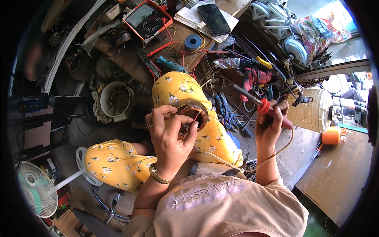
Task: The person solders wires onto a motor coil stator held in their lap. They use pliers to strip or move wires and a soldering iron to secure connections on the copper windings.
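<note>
A ring-shaped motor stator with copper windings (202,118) rests on my lap, against the yellow flowered cloth (173,87) over my leg. My left hand (169,128) is over the stator's near left side. Its thumb and index finger pinch a thin red wire (196,116) at the ring's opening; the fingers hide part of the windings. Off to the right, my right hand (270,120) is closed around the dark red handle of a soldering iron (287,123). Its metal shaft points up and left, apart from the stator, and its cord loops down across my lap.
Ahead, a wooden bench holds an orange-framed analog multimeter (148,20), a phone (214,19) and a blue spool (193,42). Blue-handled scissors (229,117) and a pink power drill (254,81) lie right of my leg. A white fan (35,187) stands left.
</note>
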{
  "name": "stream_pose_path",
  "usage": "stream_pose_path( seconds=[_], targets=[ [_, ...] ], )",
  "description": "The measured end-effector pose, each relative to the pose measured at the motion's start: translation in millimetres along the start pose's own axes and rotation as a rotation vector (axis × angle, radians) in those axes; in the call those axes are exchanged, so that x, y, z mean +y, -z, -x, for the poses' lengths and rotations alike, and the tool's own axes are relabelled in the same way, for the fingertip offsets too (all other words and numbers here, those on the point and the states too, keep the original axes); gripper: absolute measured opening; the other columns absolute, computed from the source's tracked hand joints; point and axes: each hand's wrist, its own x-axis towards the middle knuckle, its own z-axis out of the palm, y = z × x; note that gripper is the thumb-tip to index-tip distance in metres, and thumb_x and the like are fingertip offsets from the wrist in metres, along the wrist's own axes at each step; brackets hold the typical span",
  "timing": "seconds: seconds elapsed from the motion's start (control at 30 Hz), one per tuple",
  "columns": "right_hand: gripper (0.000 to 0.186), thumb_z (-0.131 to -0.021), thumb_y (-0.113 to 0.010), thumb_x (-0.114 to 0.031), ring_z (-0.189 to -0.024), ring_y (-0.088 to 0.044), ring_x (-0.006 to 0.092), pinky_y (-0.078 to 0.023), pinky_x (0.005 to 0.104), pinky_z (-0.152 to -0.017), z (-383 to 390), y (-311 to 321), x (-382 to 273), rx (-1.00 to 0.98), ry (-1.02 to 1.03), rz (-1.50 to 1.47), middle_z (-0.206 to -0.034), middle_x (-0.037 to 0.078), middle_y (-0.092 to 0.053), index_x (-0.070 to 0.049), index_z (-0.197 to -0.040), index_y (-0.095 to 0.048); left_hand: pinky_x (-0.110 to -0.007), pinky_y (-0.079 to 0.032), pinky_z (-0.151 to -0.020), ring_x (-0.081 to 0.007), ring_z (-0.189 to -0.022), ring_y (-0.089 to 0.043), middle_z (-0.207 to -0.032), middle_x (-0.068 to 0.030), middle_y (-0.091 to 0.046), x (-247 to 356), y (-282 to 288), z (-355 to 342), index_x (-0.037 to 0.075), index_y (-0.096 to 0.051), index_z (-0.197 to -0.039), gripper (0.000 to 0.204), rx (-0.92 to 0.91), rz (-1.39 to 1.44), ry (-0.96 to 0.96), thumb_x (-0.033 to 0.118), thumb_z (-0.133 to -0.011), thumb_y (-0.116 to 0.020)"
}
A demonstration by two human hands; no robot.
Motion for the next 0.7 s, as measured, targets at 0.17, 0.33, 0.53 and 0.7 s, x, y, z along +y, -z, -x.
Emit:
stream_pose_path(
  seconds=[0.17,0.33,0.53,0.7],
  targets=[
    [0.021,-0.091,-0.063,-0.013,-0.056,-0.047,0.0125,-0.037,0.0224,-0.048,-7.5,18.3,5.1,0.139,0.09,0.036,-0.082,0.009,-0.059,-0.011,-0.091,-0.041,-0.036,-0.04,-0.084,-0.0247,-0.099,-0.05,-0.105,-0.0117,-0.051,-6.9,7.6,5.7,0.008,-0.065,-0.086,0.017,0.085,0.112,-0.027,0.019,-0.077,-0.074],
    [0.017,-0.09,-0.063,-0.011,-0.059,-0.049,0.0118,-0.037,0.0224,-0.049,-12.3,35.9,9.8,0.246,0.161,0.172,-0.084,0.008,-0.06,-0.008,-0.096,-0.047,-0.026,-0.035,-0.069,-0.0153,-0.089,-0.045,-0.108,-0.0077,-0.052,-34.7,26.7,15.9,0.007,-0.063,-0.095,0.016,0.191,0.139,0.053,0.017,-0.084,-0.068],
    [0.015,-0.094,-0.062,-0.016,-0.058,-0.05,0.0092,-0.036,0.0212,-0.05,-17.8,38.3,4.9,0.191,0.21,0.226,-0.079,0.006,-0.06,-0.009,-0.09,-0.049,-0.023,-0.033,-0.061,-0.0105,-0.074,-0.045,-0.097,-0.0017,-0.057,-56.7,30.3,29.7,0.007,-0.065,-0.09,0.006,0.208,0.157,0.169,0.006,-0.084,-0.067],
    [0.015,-0.094,-0.062,-0.016,-0.058,-0.05,0.0094,-0.036,0.0212,-0.05,-19.5,37.9,7.1,0.15,0.206,0.211,-0.08,0.007,-0.061,-0.009,-0.091,-0.05,-0.03,-0.046,-0.067,-0.0196,-0.077,-0.057,-0.088,-0.0069,-0.059,-49.1,23.4,36.3,0.006,-0.066,-0.086,0.011,0.158,0.254,0.253,0.004,-0.077,-0.071]
  ],
)
